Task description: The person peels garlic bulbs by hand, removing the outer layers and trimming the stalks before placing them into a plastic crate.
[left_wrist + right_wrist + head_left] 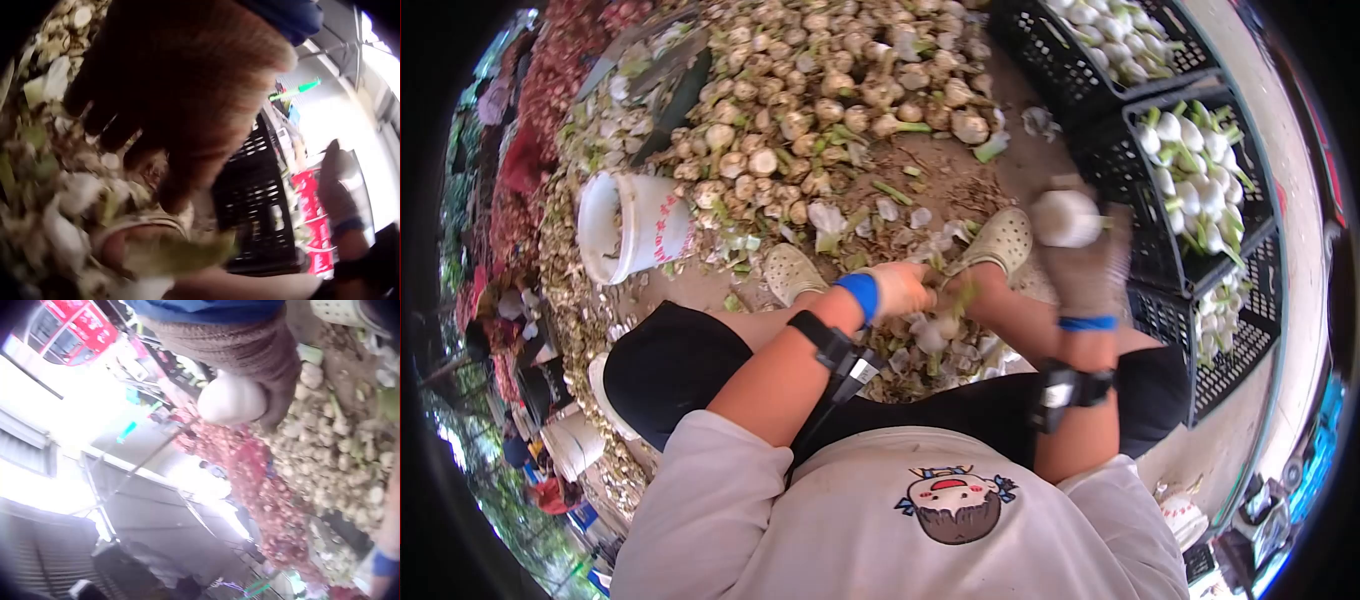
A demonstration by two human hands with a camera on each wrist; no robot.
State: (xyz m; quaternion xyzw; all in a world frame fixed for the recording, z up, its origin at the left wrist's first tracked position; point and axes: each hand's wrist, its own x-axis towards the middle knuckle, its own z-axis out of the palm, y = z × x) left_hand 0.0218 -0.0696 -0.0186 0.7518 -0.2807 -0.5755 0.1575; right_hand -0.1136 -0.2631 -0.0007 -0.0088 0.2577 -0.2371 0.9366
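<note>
In the head view my right hand (1090, 275), in a brown knit glove, grips a peeled white garlic bulb (1067, 218) near the black crates. The same bulb (232, 399) shows round and clean against the glove in the right wrist view. My bare left hand (900, 290) is low between the shins, above a heap of peelings (930, 335). Its fingers hang loosely apart with nothing between them in the left wrist view, where a blurred strip of green-yellow peel (181, 255) appears below the hand.
Unpeeled garlic bulbs (800, 110) cover the ground ahead. Black crates (1100, 150) with white bulbs (1195, 180) line the right side. On the left stands a white bucket (635, 230), with red net sacks (525, 160) beyond. Two clogs (1005, 240) are at the peelings' edge.
</note>
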